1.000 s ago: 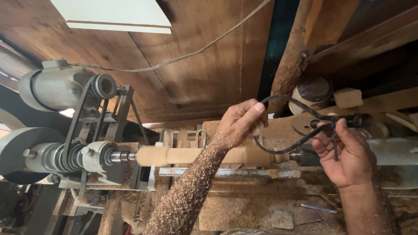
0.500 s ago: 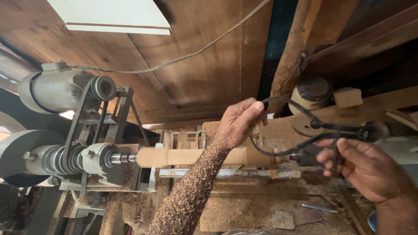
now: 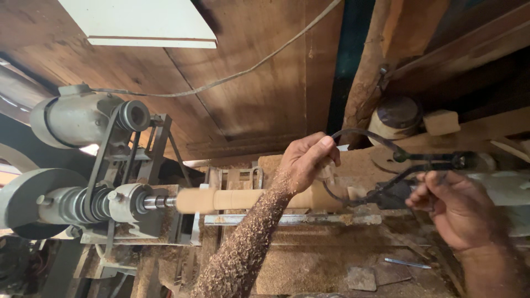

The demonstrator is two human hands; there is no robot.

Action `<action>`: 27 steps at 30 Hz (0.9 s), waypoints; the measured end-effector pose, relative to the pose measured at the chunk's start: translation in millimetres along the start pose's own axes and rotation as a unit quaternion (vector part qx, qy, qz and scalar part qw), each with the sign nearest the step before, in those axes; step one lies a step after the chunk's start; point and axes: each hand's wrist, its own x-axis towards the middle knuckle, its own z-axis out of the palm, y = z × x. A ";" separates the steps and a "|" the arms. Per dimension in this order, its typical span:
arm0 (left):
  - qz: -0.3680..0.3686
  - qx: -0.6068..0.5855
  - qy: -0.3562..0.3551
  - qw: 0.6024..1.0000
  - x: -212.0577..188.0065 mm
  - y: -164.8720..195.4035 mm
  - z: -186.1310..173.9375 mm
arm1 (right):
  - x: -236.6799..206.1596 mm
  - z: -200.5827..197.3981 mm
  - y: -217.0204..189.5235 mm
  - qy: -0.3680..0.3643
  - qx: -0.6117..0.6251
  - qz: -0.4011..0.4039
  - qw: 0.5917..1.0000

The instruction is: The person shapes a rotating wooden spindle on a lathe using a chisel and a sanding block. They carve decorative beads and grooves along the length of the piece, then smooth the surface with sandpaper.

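Note:
A pale wooden cylinder (image 3: 237, 198) is mounted lengthwise on a lathe, from the spindle (image 3: 157, 202) at the left to the tailstock end at the right. My left hand (image 3: 303, 163), its forearm coated in sawdust, is closed on one curved leg of the dark metal calipers (image 3: 419, 157), right over the cylinder. My right hand (image 3: 458, 212) is blurred at the calipers' hinge end, with thumb and fingertips pinching the lower leg. The calipers' tips are hidden behind my left hand.
A grey motor (image 3: 72, 118) drives the belt and pulleys (image 3: 94, 204) at the left, beside a large disc (image 3: 27, 201). A metal rail (image 3: 292, 219) runs under the cylinder. Sawdust (image 3: 309, 265) and a small metal tool (image 3: 406, 263) lie below. A cable (image 3: 248, 69) hangs overhead.
My right hand let go of the calipers and dropped to the lower right, then came back up to their hinge end. My left hand stayed on the calipers over the cylinder.

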 end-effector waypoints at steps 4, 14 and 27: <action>-0.023 -0.038 -0.007 0.999 -0.8 -0.8 1.1 | -3.1 23.5 -12.3 0.056 0.031 0.069 0.996; -0.014 -0.062 -0.021 0.998 -4.1 -8.9 -2.3 | -8.3 2.8 -1.4 0.050 -0.026 0.137 0.989; -0.023 -0.066 -0.028 0.997 -6.8 -5.3 2.6 | -9.1 0.3 3.0 -0.012 0.064 0.060 0.996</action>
